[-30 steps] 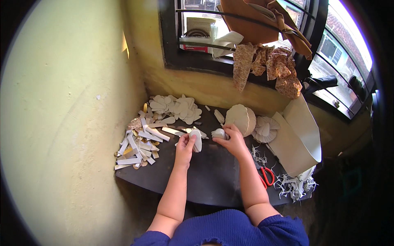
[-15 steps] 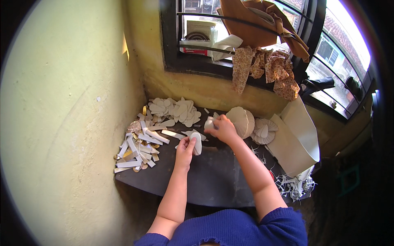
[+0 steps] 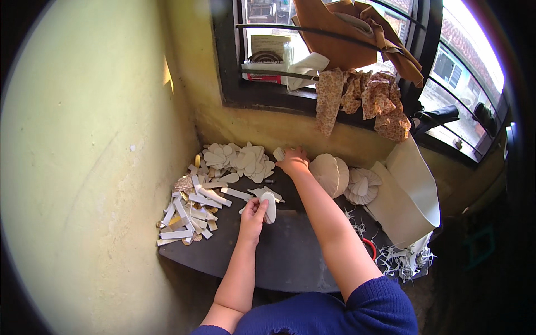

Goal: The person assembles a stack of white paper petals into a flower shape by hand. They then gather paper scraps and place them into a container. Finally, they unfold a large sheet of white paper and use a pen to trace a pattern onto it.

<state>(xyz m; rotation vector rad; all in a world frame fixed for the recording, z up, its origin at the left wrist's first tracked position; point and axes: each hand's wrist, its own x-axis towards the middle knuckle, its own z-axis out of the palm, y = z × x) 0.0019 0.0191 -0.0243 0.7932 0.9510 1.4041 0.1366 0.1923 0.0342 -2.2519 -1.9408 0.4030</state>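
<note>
"Left hand (image 3: 254, 216)?"
"I see it gripping the white stack (image 3: 271, 209), thumb against it."
"Right hand (image 3: 293, 161)?"
"White piece (image 3: 279, 153) just left of it (grip? can't tell remotely)."

Scissors (image 3: 371, 245) mostly hidden behind right forearm (image 3: 330, 223), just bit of red handle peeking out. Right hand (image 3: 293, 162): underside hidden, can't tell if it's gripping white piece (image 3: 278, 154) or only touching. Left hand (image 3: 253, 219): most fingers tucked behind stacked ovals (image 3: 269, 207), no clue how many ovals. Dark bit (image 3: 270, 181): way too small to ID. Blue shirt (image 3: 329, 312) chopped by bottom edge, brown cloth (image 3: 340, 53) by top.
</note>
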